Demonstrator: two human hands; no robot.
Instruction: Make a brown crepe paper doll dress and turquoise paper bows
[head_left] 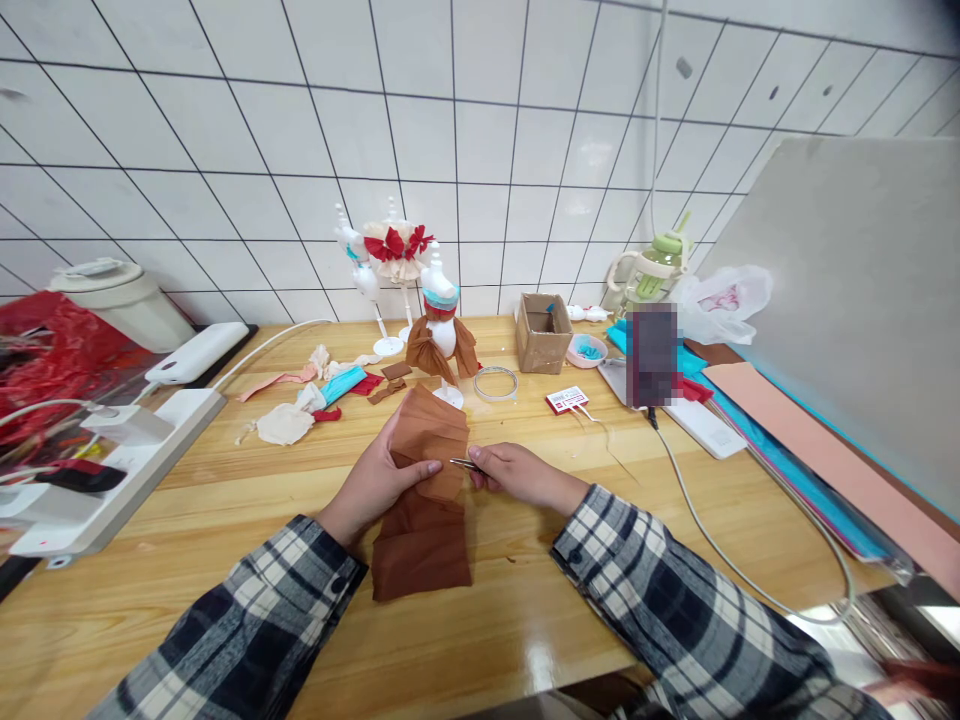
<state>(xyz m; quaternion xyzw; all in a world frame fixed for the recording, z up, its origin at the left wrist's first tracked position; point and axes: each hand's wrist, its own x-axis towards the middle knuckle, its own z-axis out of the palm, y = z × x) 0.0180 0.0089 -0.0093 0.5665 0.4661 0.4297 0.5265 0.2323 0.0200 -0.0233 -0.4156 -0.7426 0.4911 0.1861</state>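
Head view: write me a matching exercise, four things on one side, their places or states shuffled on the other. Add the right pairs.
1. brown sheet
2. pointed tool
3. power strip
4. cardboard box

A. beside a small bowl
B. held in the right hand
C. has plugs in it
D. held under the left hand's thumb

Pairs: 1-D, 2-B, 3-C, 4-A

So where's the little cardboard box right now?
In the head view, the cardboard box stands right of centre near the tiled wall, just left of the pink dish holding blue scraps.
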